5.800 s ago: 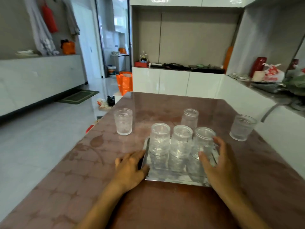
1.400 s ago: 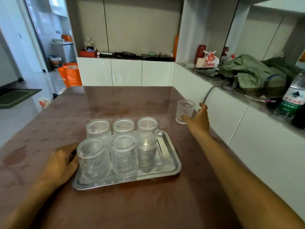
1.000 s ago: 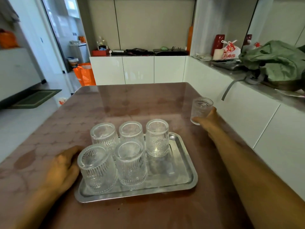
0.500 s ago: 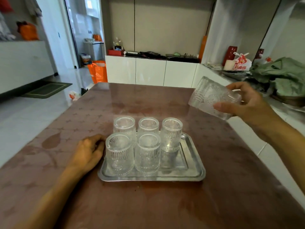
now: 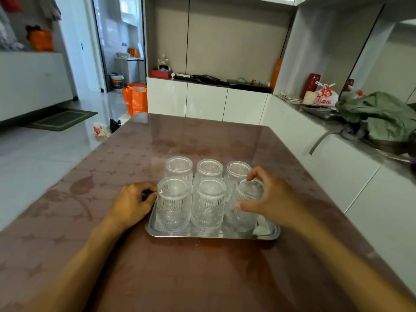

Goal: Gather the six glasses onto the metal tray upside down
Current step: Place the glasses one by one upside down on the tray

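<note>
A metal tray [image 5: 267, 235] lies on the brown table [image 5: 157, 266] in front of me. Several ribbed clear glasses stand on it upside down in two rows of three. The front right glass [image 5: 245, 208] is wrapped by my right hand [image 5: 270, 201], with the thumb on its near side and the fingers over its base. The front left glass [image 5: 173, 203] stands next to my left hand [image 5: 132, 202], which rests with curled fingers on the table against the tray's left rim.
A white counter [image 5: 337, 167] runs along the table's right side, carrying a green bag [image 5: 378, 118] and a red-and-white plastic bag [image 5: 326, 95]. White cabinets stand behind the table. An orange bag [image 5: 135, 99] sits on the floor at the far left.
My right hand picked up the last glass from the table's right edge, turned it over and set it down on the tray's front right spot. The left hand stayed at the tray's left rim.
</note>
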